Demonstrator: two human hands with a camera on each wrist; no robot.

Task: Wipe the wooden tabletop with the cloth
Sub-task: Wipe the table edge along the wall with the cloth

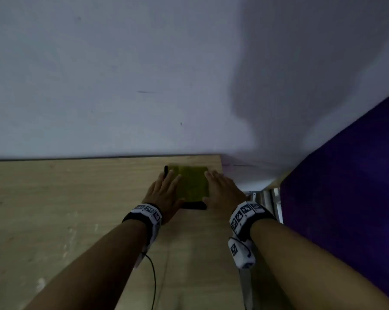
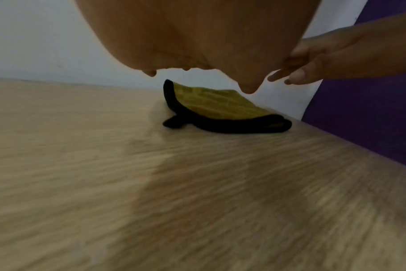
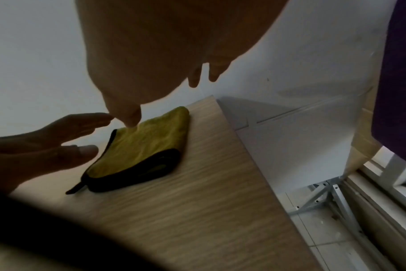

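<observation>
A folded yellow cloth (image 1: pixel 192 184) with a black border lies flat on the wooden tabletop (image 1: pixel 77 209), at its far right corner by the wall. My left hand (image 1: pixel 166 186) hovers at the cloth's left edge with straight fingers, and my right hand (image 1: pixel 222 189) does the same at its right edge. In the left wrist view the cloth (image 2: pixel 220 110) lies below my left hand (image 2: pixel 197 36), which holds nothing. In the right wrist view my right hand (image 3: pixel 162 55) has its thumb tip just at the cloth (image 3: pixel 141 146); I cannot tell whether it touches.
A white wall (image 1: pixel 121 86) rises right behind the table. The table's right edge (image 3: pixel 243 155) runs close beside the cloth, with a metal frame (image 3: pixel 325 198) and tiled floor below. A purple panel (image 1: pixel 345 198) stands to the right. A cable (image 1: pixel 154 278) hangs from my left wrist.
</observation>
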